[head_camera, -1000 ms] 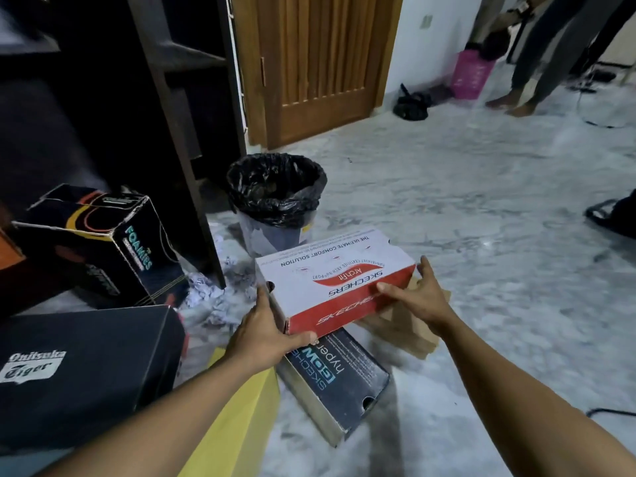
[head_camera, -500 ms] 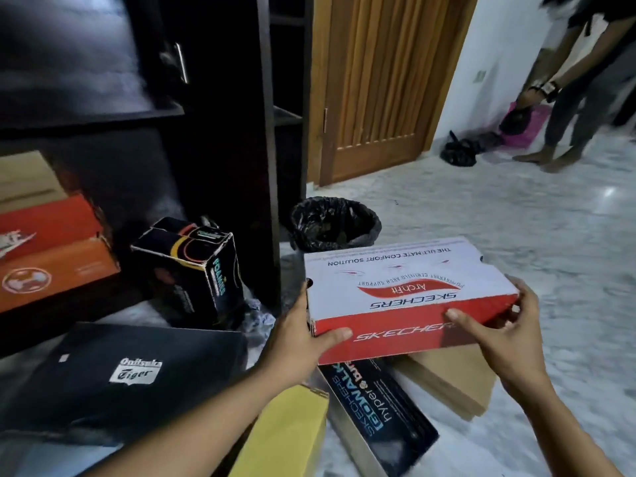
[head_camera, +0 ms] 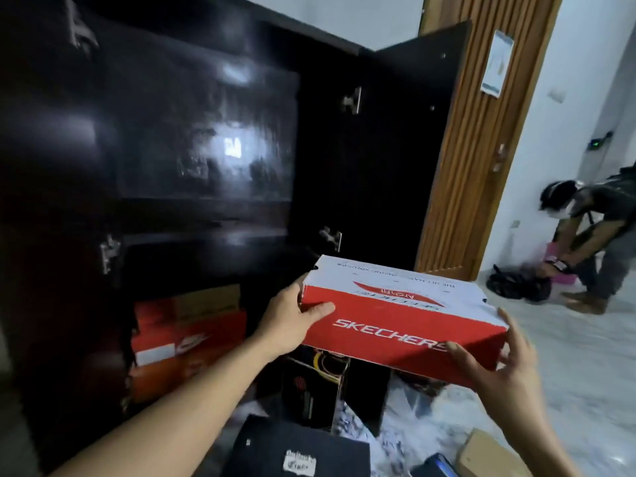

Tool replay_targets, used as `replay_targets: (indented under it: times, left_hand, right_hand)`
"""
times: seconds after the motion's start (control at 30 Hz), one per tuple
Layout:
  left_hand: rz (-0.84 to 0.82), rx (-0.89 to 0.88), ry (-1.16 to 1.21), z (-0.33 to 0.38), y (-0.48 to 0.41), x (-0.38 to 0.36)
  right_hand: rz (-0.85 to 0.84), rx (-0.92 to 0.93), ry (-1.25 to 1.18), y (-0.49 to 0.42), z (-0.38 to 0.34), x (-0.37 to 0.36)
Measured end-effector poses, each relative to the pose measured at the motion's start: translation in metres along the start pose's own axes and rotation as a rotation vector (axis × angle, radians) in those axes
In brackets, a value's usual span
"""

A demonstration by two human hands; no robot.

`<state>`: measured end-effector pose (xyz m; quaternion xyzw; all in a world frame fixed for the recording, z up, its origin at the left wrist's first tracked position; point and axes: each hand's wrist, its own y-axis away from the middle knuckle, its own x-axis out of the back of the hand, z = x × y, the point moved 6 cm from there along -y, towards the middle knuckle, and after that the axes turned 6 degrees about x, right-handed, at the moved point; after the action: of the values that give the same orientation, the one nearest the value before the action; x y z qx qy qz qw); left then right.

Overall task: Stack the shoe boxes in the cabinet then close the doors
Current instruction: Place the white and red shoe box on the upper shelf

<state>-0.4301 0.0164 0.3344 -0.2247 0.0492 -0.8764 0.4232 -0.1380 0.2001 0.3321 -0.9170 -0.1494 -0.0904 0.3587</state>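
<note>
I hold a red and white Skechers shoe box (head_camera: 399,318) in the air in front of the dark cabinet (head_camera: 165,139). My left hand (head_camera: 289,318) grips its left end, thumb on the red side. My right hand (head_camera: 499,370) holds its right lower corner, thumb on the red side and fingers spread behind. The cabinet's right door (head_camera: 406,139) stands open. Orange shoe boxes (head_camera: 182,342) lie stacked on the bottom shelf with a brown box (head_camera: 210,299) on top. The shelves above them look dark and bare.
On the floor below lie a black Onitsuka Tiger box (head_camera: 296,452), a black upright box (head_camera: 313,387), a brown cardboard box (head_camera: 488,456) and crumpled paper (head_camera: 406,418). A wooden door (head_camera: 481,139) stands behind the cabinet door. A person (head_camera: 595,242) bends over a black bag (head_camera: 519,287) at right.
I have lifted the Skechers box up from the floor pile and swung it left toward the cabinet. My view has risen with it; both hands keep their hold.
</note>
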Motion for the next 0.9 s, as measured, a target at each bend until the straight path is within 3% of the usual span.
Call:
replay_targets:
  times: [0.23,0.4,0.67,0.9]
  left_hand:
    - [0.232,0.014,0.007,0.018,-0.092,0.106]
    - [0.316,0.064,-0.005,-0.045,-0.195,0.139]
    - [0.186,0.129,0.068,-0.142,-0.316,0.153]
    - [0.126,0.203,0.102,-0.192,-0.379,0.137]
  right_hand:
    - [-0.061,0.098,-0.035,-0.07,-0.061,-0.105]
    - [-0.037,0.093,-0.024,-0.117,-0.044,-0.207]
    - [0.052,-0.049,-0.19,-0.147,0.004,-0.361]
    - [0.051,-0.187,-0.18,-0.167,0.039,-0.416]
